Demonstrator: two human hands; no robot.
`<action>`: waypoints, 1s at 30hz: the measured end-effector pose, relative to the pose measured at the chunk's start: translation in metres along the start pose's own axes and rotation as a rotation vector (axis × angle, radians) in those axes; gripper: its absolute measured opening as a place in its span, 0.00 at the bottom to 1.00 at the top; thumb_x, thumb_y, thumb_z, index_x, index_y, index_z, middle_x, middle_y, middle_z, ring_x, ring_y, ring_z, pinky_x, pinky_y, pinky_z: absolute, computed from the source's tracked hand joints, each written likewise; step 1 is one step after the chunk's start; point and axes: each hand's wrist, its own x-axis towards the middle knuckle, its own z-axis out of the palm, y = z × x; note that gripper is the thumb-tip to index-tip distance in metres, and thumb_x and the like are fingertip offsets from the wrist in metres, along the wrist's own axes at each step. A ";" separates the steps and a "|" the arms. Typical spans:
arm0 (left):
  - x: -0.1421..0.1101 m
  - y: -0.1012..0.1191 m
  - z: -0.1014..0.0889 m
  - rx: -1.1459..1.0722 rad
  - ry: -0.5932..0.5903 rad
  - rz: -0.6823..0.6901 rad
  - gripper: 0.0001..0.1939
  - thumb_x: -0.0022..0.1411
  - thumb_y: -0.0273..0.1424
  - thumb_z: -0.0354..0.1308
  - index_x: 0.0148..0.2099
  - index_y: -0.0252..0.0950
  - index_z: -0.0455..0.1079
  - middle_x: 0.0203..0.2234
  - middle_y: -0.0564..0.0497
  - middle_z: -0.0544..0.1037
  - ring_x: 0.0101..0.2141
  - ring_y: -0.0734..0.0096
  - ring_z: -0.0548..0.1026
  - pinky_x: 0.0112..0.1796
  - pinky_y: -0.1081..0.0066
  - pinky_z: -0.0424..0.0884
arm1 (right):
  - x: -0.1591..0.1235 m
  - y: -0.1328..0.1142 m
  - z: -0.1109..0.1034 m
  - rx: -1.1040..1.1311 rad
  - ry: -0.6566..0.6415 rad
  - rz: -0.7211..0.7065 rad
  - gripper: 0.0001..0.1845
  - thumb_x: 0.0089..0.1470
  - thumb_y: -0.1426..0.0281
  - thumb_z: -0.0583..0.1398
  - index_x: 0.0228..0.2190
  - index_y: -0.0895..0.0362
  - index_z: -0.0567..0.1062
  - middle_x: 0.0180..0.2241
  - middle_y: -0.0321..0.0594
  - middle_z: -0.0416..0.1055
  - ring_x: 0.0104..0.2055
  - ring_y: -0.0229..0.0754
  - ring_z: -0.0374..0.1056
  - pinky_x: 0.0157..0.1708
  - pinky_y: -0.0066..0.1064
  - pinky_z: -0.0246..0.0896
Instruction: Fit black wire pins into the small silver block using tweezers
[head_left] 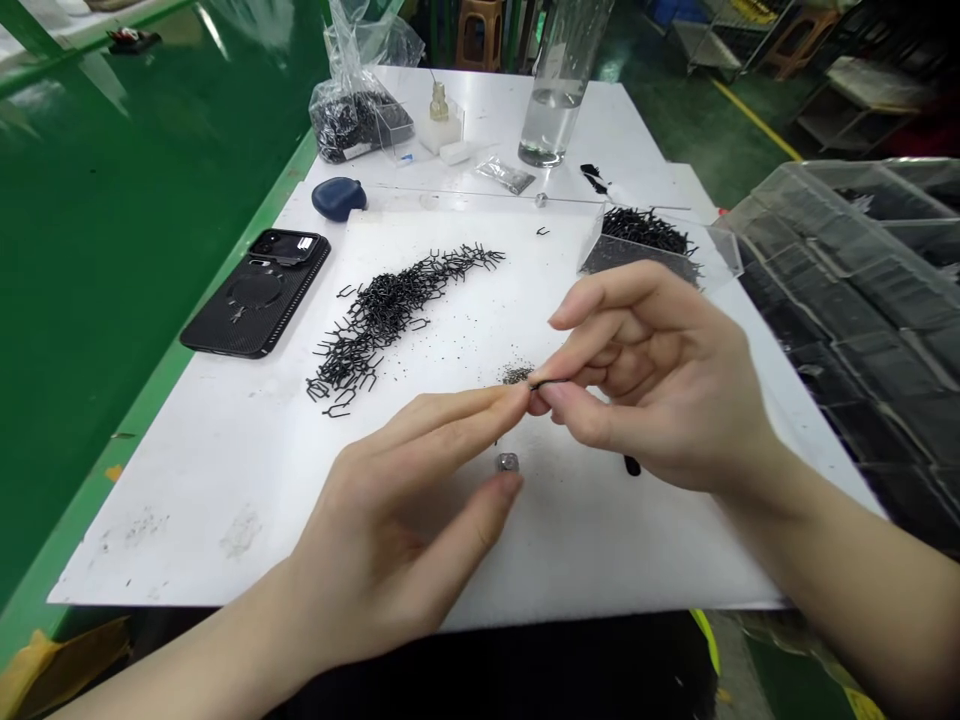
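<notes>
Between the thumb and fingers of my right hand [660,390] is a thin, small black piece [549,382]; its exact shape is mostly hidden. My left hand [397,510] has its fingers stretched out, with the thumb well apart. Its fingertips touch the near end of that piece and the right fingertips. Just behind the fingertips lies a little pile of tiny dark grains [517,373]. Below them sits a small grey cube-like object [508,462]. A dark rounded end [632,466] pokes out under my right hand. Black forked pieces [397,300] form a long heap to the left.
A black phone [259,292] and a dark blue case [339,199] lie at the left. Toward the back stand a plastic bag of black pieces [352,120] and a clear bottle [553,110]. A clear tray [637,255] and stacked bins [862,300] flank the right.
</notes>
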 end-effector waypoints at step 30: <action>0.007 0.012 -0.008 0.381 -0.176 0.246 0.13 0.66 0.16 0.56 0.47 0.37 0.74 0.32 0.49 0.78 0.32 0.72 0.76 0.32 0.74 0.75 | 0.040 0.029 -0.143 -0.768 0.616 0.105 0.09 0.56 0.66 0.69 0.34 0.59 0.80 0.35 0.38 0.79 0.41 0.41 0.75 0.51 0.44 0.70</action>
